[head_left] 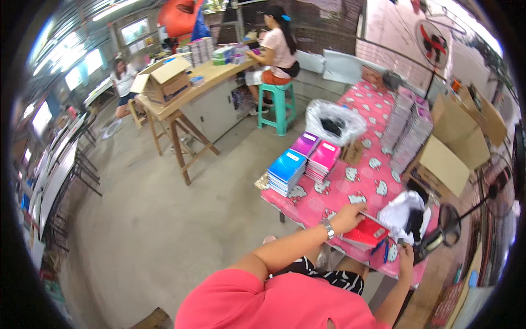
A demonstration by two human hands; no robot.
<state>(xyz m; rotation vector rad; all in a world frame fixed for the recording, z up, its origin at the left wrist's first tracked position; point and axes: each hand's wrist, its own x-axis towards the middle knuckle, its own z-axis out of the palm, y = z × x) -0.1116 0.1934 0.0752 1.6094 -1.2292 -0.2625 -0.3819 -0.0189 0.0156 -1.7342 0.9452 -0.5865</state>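
A red notebook (366, 232) lies in front of me at the near end of the pink table. My left hand (348, 218), with a metal watch at the wrist, is closed on the notebook's far left edge. To the right of the notebook, my right hand (405, 256) has its fingers drawn together at a small greyish thing too small to name. Blue pens (386, 250) lie between that hand and the notebook. Just beyond the right hand is a white plastic bag (396, 211) with black material in it.
Stacks of blue (287, 164), purple (305, 143) and pink notebooks (324, 159) stand on the patterned tablecloth (356, 174). Behind them is a clear bag (335, 118); more spiral notebooks (408, 129) and an open carton (446, 164) stand right. A person sits on a green stool (277, 104).
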